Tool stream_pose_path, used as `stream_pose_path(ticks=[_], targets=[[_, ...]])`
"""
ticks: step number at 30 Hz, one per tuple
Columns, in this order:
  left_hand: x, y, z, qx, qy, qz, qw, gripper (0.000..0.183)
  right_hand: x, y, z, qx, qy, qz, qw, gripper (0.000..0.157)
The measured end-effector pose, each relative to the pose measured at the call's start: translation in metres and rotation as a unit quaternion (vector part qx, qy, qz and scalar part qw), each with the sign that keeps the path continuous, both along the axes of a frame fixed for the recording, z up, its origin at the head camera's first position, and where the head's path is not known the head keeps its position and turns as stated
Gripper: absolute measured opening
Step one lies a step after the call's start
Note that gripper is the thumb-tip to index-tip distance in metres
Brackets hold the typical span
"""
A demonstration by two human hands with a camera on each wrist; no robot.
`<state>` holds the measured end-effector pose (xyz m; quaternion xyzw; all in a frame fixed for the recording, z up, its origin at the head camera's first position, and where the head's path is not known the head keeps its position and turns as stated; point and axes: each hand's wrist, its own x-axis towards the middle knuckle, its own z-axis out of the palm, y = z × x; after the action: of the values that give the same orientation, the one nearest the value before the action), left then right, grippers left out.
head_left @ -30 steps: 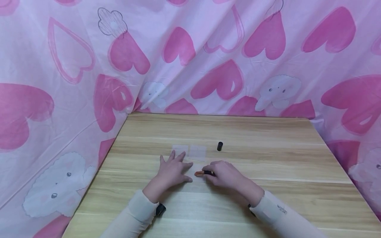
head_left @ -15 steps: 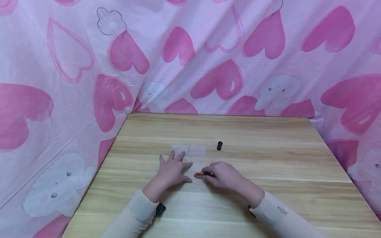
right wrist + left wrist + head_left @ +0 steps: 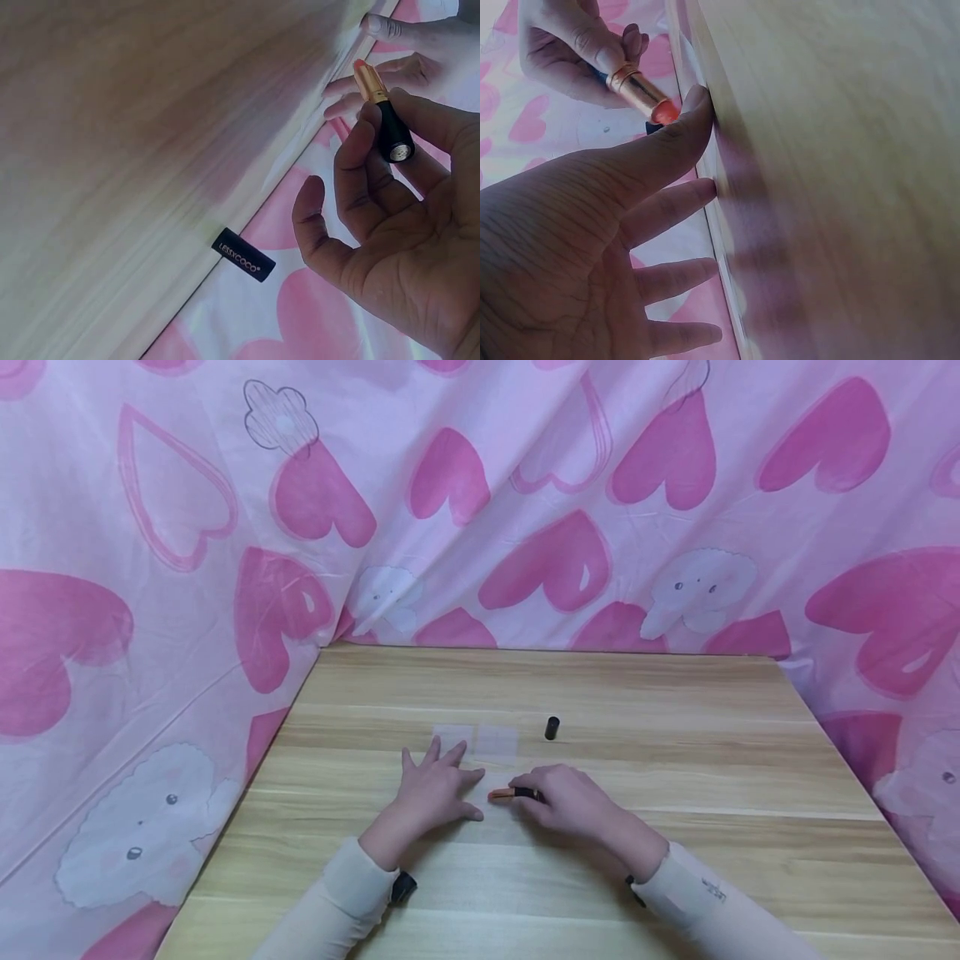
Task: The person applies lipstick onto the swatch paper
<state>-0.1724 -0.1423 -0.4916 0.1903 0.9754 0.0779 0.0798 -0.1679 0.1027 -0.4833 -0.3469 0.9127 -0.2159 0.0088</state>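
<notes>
My right hand [image 3: 570, 800] pinches a lipstick [image 3: 386, 120] by its black base, between thumb and fingers. Its gold tube and reddish-orange tip point left, toward my left hand [image 3: 431, 789]. In the left wrist view the lipstick's tip [image 3: 664, 112] appears close to the left thumb; I cannot tell whether it touches anything. Spread fingers of the left hand rest on the table, partly over a pale translucent square [image 3: 444, 731]. A faint pale sheet [image 3: 497, 781] lies between the hands near the lipstick. The black cap [image 3: 244, 255], lettered in pale print, stands apart on the table.
Another translucent square [image 3: 497, 743] lies beside the first, beyond the hands. The wood-grain table [image 3: 637, 693] runs back to a pink heart-patterned curtain [image 3: 540, 560], which also hangs along both sides. Dark bands show at both sleeve cuffs.
The lipstick in my right hand dips slightly toward me, then shifts a little away, with its tip slightly farther left now. My left hand stays in place, and so does the cap.
</notes>
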Motion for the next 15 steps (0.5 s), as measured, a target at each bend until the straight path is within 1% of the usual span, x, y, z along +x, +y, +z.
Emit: stream_pose_path(ticks=[7, 11, 15], targets=[[0.0, 0.0, -0.001, 0.0, 0.007, -0.006, 1.0, 0.068, -0.005, 0.004, 0.005, -0.028, 0.015, -0.011, 0.999, 0.022], [0.0, 0.0, 0.0, -0.001, 0.012, -0.009, 0.9999, 0.068, -0.009, 0.006, 0.005, -0.042, 0.015, -0.015, 0.999, 0.021], [0.0, 0.0, 0.001, 0.002, 0.01, -0.011, 0.9999, 0.068, -0.012, 0.007, 0.005, -0.067, 0.008, -0.021, 0.997, 0.02]])
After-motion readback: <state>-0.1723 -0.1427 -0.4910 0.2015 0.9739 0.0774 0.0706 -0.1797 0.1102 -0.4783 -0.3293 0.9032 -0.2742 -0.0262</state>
